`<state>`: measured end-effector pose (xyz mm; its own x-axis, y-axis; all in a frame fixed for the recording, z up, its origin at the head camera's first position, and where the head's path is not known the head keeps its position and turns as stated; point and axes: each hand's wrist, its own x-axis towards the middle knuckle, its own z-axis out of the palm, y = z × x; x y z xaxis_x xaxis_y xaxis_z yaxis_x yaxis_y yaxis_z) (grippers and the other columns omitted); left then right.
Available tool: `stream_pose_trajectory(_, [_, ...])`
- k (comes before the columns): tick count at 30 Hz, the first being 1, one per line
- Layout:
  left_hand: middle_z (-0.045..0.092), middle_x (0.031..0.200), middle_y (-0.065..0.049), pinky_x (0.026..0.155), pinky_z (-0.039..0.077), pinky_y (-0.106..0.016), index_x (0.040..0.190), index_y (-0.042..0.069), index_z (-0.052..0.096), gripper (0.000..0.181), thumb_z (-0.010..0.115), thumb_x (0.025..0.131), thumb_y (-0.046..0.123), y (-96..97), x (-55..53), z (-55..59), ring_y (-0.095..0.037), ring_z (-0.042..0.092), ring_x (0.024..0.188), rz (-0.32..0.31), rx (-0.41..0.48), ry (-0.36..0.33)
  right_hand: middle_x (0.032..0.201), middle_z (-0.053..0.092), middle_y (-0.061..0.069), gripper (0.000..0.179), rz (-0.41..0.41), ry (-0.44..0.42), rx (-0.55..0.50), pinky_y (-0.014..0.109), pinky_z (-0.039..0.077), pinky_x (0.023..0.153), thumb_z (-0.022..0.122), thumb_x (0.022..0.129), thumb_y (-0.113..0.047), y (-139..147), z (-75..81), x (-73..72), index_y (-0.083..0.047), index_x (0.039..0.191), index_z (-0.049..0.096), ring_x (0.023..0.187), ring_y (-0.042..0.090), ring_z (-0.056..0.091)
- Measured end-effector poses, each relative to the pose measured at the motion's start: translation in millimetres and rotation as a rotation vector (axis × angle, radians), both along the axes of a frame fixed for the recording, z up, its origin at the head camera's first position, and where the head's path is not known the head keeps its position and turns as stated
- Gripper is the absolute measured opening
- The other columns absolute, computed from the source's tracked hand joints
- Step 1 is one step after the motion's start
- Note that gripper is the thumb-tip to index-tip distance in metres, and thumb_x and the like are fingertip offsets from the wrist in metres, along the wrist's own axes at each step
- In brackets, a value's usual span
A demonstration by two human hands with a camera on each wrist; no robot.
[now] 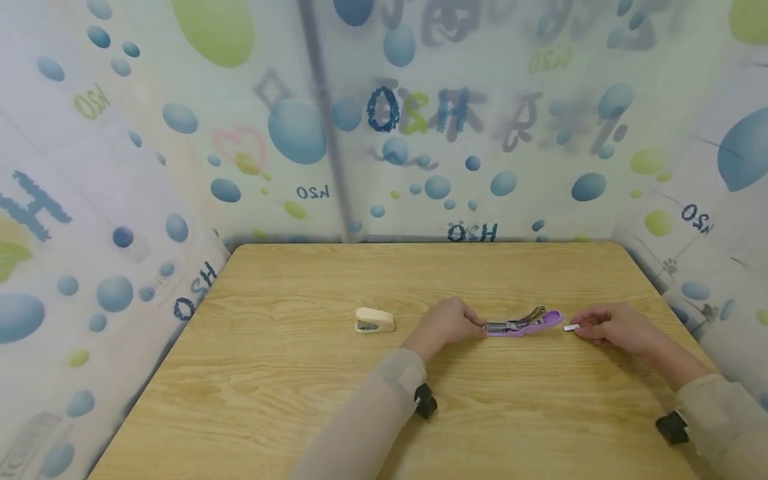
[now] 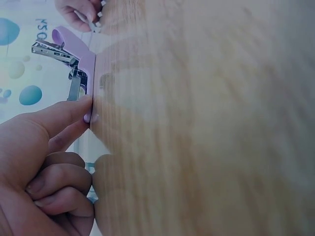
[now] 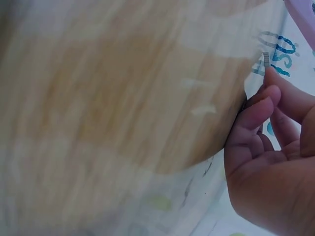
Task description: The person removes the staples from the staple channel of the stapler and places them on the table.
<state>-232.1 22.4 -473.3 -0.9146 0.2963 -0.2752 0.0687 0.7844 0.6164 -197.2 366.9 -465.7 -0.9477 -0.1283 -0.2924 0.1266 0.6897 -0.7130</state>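
A purple stapler (image 1: 543, 323) lies spread open on the table, its metal magazine and hinged inner parts exposed. My left hand (image 1: 447, 328) pinches its left end between thumb and index finger, while the other fingers curl in against the palm in the left wrist view. Just off the stapler's right end, my right hand (image 1: 621, 328) holds a short silver strip of staples (image 3: 266, 59) between thumb and fingertips. That strip points toward the stapler, with a small gap between them in the head view.
A cream mini stapler (image 1: 375, 321) stands to the left of my left hand. The wooden table (image 1: 288, 393) ends at its back edge against a patterned curtain (image 1: 396, 200), which also hangs along both sides.
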Motion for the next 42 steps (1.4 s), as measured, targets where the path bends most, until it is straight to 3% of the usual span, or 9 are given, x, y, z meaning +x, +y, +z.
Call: stream_pose_trajectory(42, [0.078,0.124,0.013,0.108,0.055,-0.043,0.104,0.041,0.084,0.017,0.087,0.088,0.048,-0.9,0.0,-1.7,-0.017,0.067,0.129,-0.015,0.004,-0.005,0.098,0.072,0.001,0.038,0.041,0.033,0.059,0.025,0.050,0.065,0.073,0.101,-0.018,-1.6,-1.3,1.7,0.007,0.128,0.069,0.075,0.005,0.056])
